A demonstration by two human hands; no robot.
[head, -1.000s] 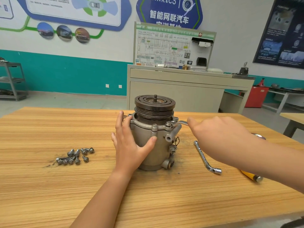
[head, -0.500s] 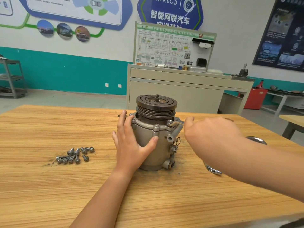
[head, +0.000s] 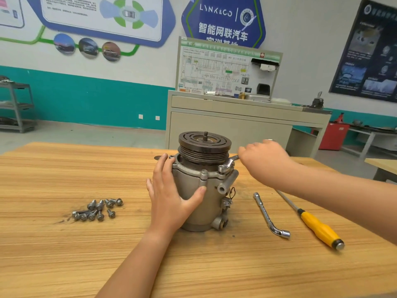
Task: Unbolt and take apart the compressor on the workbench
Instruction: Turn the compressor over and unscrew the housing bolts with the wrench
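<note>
The grey compressor [head: 211, 202] stands upright in the middle of the wooden workbench [head: 64, 254], its dark grooved pulley [head: 204, 144] on top. My left hand [head: 169, 196] presses against the housing's left side, fingers straight and thumb across the front. My right hand [head: 263, 160] grips the handle of a ring spanner [head: 228, 163]. The spanner's ring sits on a bolt at the right of the flange. Another flange bolt [head: 204, 173] shows at the front.
Several loose bolts [head: 97, 209] lie in a heap to the left of the compressor. An L-shaped socket wrench [head: 270, 216] and a yellow-handled screwdriver [head: 318, 227] lie to its right. A grey cabinet [head: 236, 125] stands behind the bench.
My right hand has swung the spanner handle away from me, toward the back right, uncovering the socket wrench and screwdriver. My left hand has stayed on the housing.
</note>
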